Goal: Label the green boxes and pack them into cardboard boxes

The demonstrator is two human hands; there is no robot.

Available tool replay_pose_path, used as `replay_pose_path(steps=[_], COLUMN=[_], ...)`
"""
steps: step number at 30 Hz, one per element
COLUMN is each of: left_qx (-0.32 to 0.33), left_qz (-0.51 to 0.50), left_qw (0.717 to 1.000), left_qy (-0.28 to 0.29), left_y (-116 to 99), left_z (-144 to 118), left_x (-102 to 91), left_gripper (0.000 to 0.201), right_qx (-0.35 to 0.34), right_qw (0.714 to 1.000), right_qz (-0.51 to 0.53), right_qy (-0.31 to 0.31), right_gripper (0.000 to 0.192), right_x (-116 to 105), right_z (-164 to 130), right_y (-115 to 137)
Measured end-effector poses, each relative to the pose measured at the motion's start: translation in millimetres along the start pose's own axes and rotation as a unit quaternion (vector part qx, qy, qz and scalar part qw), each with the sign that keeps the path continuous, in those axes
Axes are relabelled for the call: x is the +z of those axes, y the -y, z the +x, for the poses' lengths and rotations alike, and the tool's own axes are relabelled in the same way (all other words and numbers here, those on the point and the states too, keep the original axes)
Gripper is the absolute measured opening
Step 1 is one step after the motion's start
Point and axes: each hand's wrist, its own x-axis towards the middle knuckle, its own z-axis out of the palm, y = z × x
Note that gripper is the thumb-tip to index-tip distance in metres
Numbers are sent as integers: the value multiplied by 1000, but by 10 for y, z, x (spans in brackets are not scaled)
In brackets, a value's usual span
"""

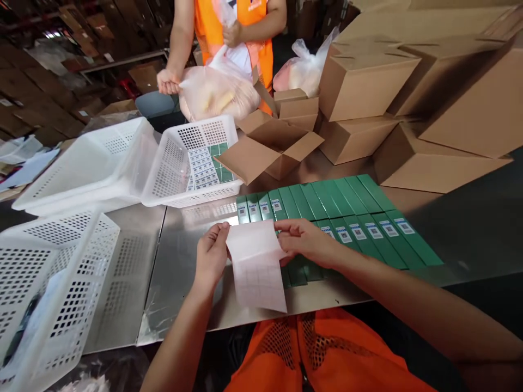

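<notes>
Between my two hands hangs a strip of white label paper (259,267), its lower end drooping over the table's front edge. My left hand (211,253) pinches the left side near the top, thumb up. At the right side, my right hand (304,239) has its fingers closed on the paper's edge; the fingertips are partly hidden. Two rows of flat green boxes (339,198) lie right behind and beside the paper. Several of them carry a small white and blue label with a square code (344,234); others at the left and back show plain green.
A white perforated basket (192,200) holds labelled green boxes. More white baskets (87,158) stand left, one (77,294) nearest me. An open cardboard carton (281,144) and stacked cartons (368,81) fill the back right. Across the metal table (183,261), a person (232,32) in an orange vest grips a plastic bag (218,95).
</notes>
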Motion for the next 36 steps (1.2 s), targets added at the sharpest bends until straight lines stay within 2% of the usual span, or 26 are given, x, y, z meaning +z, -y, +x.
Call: replay_pose_path(steps=[3,5,8,10,11,13,16,20,23,24,26,28,30,32,34,36], left_qx=[-5,-43,-110,-109,-95,-60,-20,-7,-35,-48,-70,-81,-88,-101,-111,-113], left_qz=[-21,-33,-18,10,21,29,8,13,24,26,29,32,37,44,51,59], left_qw=[1000,997,982,973,971,973,980,984,984,984,983,982,979,974,969,966], left_qy=[19,56,153,204,216,222,197,179,173,170,166,168,179,198,215,226], left_y=[-61,-129,-235,-270,-272,-241,-139,-4,41,45,41,28,10,-5,-13,-12], left_z=[26,51,76,77,72,58,42,33,21,16,4,-10,-30,-55,-80,-96], left_x=[137,222,300,320,323,324,303,241,216,219,241,276,310,336,352,359], left_gripper=[47,53,70,65,57,41,32,32,39,41,45,48,50,49,49,47], right_qx=[-53,-125,-270,-337,-351,-343,-289,-187,-129,-132,-185,-265,-302,-254,-153,-62], right_qw=[997,983,925,883,874,887,931,961,970,967,952,923,906,923,951,964], right_qz=[-41,-91,-214,-281,-298,-282,-190,-112,-119,-130,-149,-139,-112,-107,-128,-155], right_qy=[-45,-98,-159,-165,-157,-128,-117,-170,-170,-172,-195,-240,-275,-269,-236,-207], right_gripper=[49,39,32,35,36,34,26,39,30,25,19,20,23,28,30,28], right_x=[-83,-159,-290,-360,-383,-406,-396,-356,-336,-342,-392,-507,-676,-862,-1018,-1116], right_z=[-83,-129,-223,-294,-323,-351,-305,-173,-127,-123,-114,-77,8,138,285,419], right_y=[-78,-135,-164,-151,-142,-136,-168,-239,-238,-219,-144,-27,104,209,264,272])
